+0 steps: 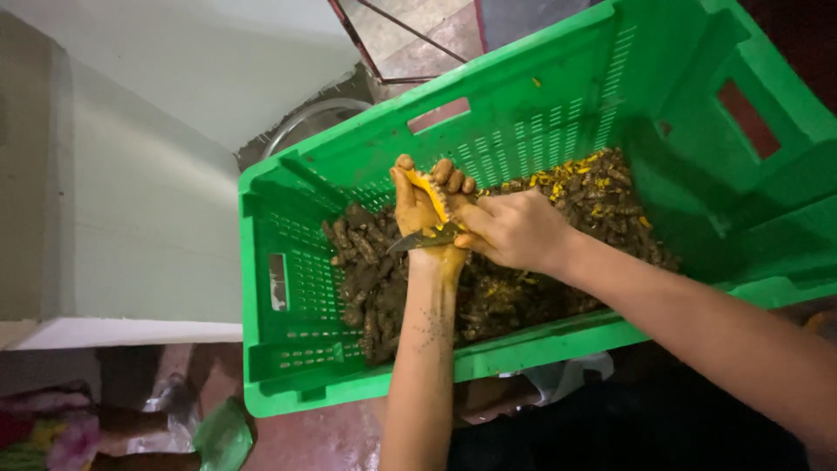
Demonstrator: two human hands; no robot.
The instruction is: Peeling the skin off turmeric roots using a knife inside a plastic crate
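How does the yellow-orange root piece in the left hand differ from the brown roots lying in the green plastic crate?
The yellow-orange root piece shows bright, bare flesh; the brown roots are dull, dark and look soil-coated. The piece is held up in the stained left hand, with a knife blade gripped by the right hand beside it; the brown roots lie heaped loose on the floor of the green plastic crate. Both are knobbly, finger-like roots.

Pretty dim indoor shot overall, soft light coming from the upper left where the pale wall (148, 174) looks brightest. The green crate (558, 113) is evenly lit with no real glare. Bottom right sinks into near-black shadow. The bottom-left corner is murky, and the wide lens stretches the edges.
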